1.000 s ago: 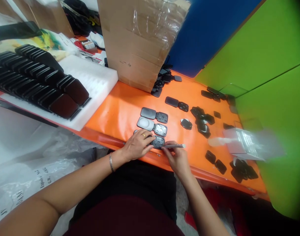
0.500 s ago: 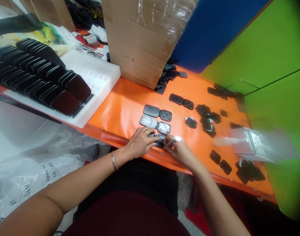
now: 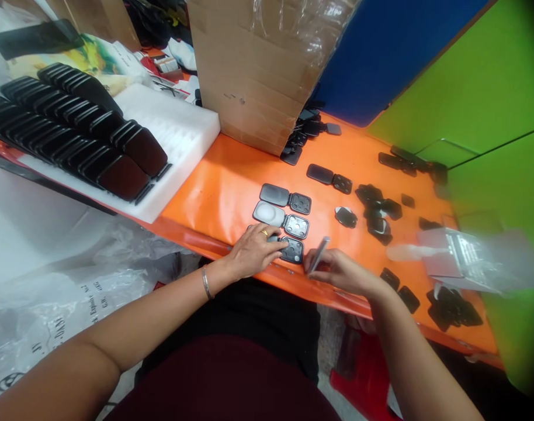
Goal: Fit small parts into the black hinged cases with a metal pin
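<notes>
The right hand [image 3: 339,271] pinches a slim silvery tool [image 3: 320,254] between its fingers, with the nearest open case [image 3: 292,250] lying just beside, at ten o'clock from them. The left hand [image 3: 252,252], nearer still, touches this case with fingers slightly spread; its long axis runs roughly from ten to four o'clock. Beyond, toward twelve, two similar cases [image 3: 297,225] lie on the orange bench [image 3: 214,193].

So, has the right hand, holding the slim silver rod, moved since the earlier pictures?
Yes: the right hand has shifted rightward, farther from the middle flat grey two-part case.
</notes>
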`<state>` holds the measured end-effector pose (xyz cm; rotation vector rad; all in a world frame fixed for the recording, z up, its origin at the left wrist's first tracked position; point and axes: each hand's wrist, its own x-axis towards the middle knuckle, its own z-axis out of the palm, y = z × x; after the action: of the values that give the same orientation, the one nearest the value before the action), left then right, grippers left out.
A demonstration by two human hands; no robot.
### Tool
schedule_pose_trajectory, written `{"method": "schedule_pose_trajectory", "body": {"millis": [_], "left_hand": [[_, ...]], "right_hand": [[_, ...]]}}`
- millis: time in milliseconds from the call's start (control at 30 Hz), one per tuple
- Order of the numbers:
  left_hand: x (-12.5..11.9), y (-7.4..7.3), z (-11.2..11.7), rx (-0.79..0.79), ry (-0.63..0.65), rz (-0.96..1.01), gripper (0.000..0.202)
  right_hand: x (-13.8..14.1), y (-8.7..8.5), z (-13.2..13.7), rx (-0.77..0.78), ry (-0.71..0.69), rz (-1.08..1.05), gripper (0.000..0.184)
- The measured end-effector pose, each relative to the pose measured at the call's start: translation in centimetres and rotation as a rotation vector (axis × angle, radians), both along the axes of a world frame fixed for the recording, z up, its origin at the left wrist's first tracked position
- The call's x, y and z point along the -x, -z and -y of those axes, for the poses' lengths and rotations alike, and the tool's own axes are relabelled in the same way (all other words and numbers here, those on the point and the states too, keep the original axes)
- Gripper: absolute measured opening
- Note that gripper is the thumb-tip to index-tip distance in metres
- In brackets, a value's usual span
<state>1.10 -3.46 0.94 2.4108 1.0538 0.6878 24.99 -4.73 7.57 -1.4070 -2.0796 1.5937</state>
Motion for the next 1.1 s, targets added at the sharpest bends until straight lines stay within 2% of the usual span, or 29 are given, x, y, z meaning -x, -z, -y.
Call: {"method": "schedule_pose_trajectory", "body": {"millis": [100, 167, 233, 300, 400, 467, 600, 667, 767, 933, 1100], "left_hand": [[0.1, 0.4, -0.1, -0.018, 0.03, 0.009, 0.022], [0.2, 0.4, -0.1, -0.032, 0.043, 0.021, 0.024], [0.3, 0.3, -0.2, -0.032, 0.045, 0.035, 0.029], [0.3, 0.1, -0.1, -0.026, 0.046, 0.054, 0.035], [0.4, 0.0, -0.1, -0.027, 0.052, 0.072, 0.034], [0.3, 0.0, -0.1, -0.033, 0.049, 0.076, 0.031], [0.3, 0.2, -0.1, -0.032, 0.041, 0.08, 0.028], [0.3, 0.3, 0.0, -0.031, 0.039, 0.083, 0.028], [0.3, 0.3, 0.0, -0.032, 0.042, 0.083, 0.028], [0.2, 0.3, 0.0, -0.04, 0.033, 0.076, 0.029], [0.1, -0.1, 0.1, -0.025, 0.029, 0.047, 0.028]], "right_hand": [[-0.6, 0.1, 1.8, 0.017, 0.28, -0.149, 0.021], [0.1, 0.5, 2.8, -0.022, 0.449, -0.232, 0.023], [1.5, 1.3, 3.3, -0.077, 0.55, -0.297, 0.025], [3.2, 2.4, 3.4, -0.133, 0.588, -0.318, 0.026], [4.9, 4.0, 2.9, -0.248, 0.573, -0.258, 0.022], [5.4, 4.5, 2.5, -0.34, 0.505, -0.174, 0.018], [5.9, 4.1, 2.2, -0.59, 0.31, 0.042, 0.009], [6.1, 3.7, 2.1, -0.668, 0.253, 0.137, 0.01], [6.3, 3.5, 1.8, -0.653, 0.246, 0.169, 0.011], [6.1, 3.7, 1.4, -0.482, 0.3, 0.108, 0.003], [6.4, 2.9, 0.9, -0.473, 0.267, 0.157, 0.007]]}}
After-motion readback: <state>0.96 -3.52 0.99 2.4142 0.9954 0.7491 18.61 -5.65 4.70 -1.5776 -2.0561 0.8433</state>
